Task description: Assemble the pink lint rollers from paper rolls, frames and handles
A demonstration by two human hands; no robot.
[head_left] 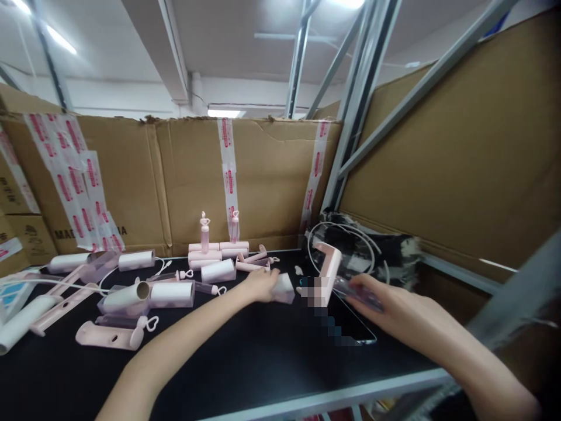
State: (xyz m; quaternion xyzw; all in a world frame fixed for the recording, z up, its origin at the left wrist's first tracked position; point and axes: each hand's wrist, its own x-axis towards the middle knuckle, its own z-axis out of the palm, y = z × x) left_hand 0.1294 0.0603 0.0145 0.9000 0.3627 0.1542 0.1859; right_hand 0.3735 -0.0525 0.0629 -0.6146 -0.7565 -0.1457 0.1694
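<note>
My left hand point(262, 285) reaches to the middle of the black tabletop. Its fingers are closed on the near end of a translucent box point(286, 290) with something white inside. On the right, my right hand point(376, 295) is wrapped around a translucent plastic piece point(357, 294), partly covered by the fingers. Between both hands a pink bracket point(332, 272) stands tilted, its lower left blurred out by a mosaic. A dark phone-like slab point(357, 324) lies flat below the right hand. Left of my left hand are a white roll point(219, 270) and a white roll in a clear case point(172, 293).
More white rolls point(17, 321), pink holders point(109, 336) and heart-ringed tubes point(204, 234) crowd the left and back. A coiled white cable point(344, 225) lies by black plastic wrap point(394, 251). Cardboard walls point(272, 175) and a metal post point(350, 117) enclose the table; its metal edge point(333, 400) runs in front.
</note>
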